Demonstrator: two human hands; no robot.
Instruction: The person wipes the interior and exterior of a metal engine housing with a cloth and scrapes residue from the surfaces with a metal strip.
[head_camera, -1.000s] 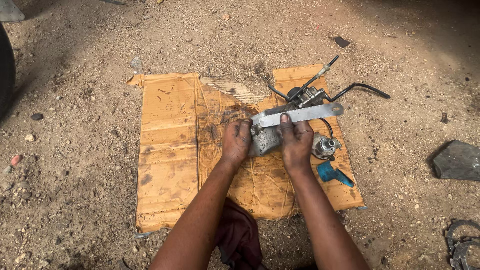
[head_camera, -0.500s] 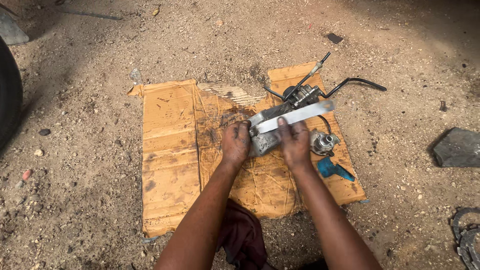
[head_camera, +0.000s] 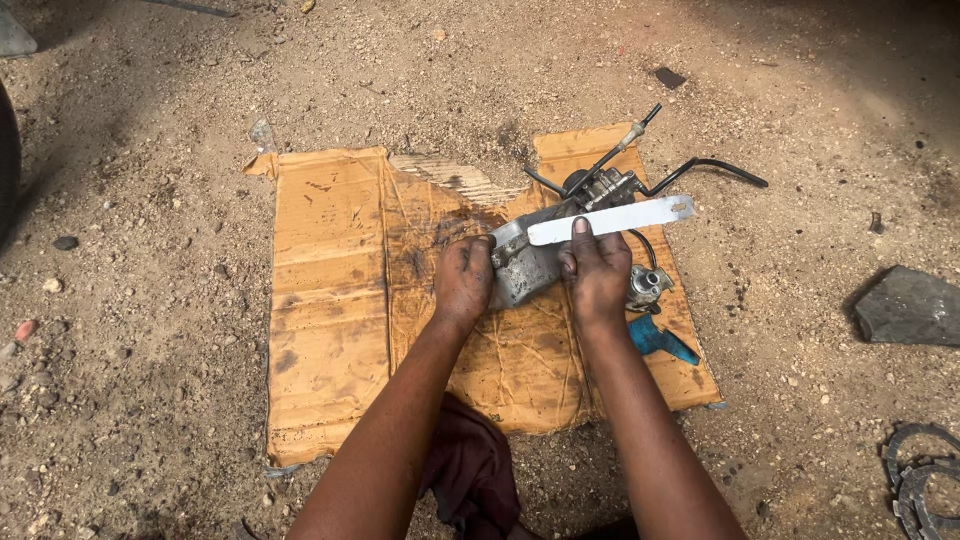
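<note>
A grey metal engine part (head_camera: 525, 275), like a carburettor with black hoses and levers (head_camera: 700, 165), lies on a flattened sheet of brown cardboard (head_camera: 330, 300). My left hand (head_camera: 462, 280) grips the part's left side. My right hand (head_camera: 596, 270) holds the part's right side and presses a flat silver metal strip (head_camera: 612, 218) against its top with the thumb. The strip slants up to the right and has a hole near its far end. Both hands are dark with grease.
A small round metal piece (head_camera: 648, 287) and a blue tool handle (head_camera: 660, 340) lie on the cardboard right of my right hand. A dark flat stone (head_camera: 908, 306) and curved metal rings (head_camera: 918, 480) sit on the sandy ground at right. A dark red cloth (head_camera: 470, 470) lies between my forearms.
Both hands stay on the metal part with the strip. The strip's far end has tilted slightly upward, and the view has shifted a little.
</note>
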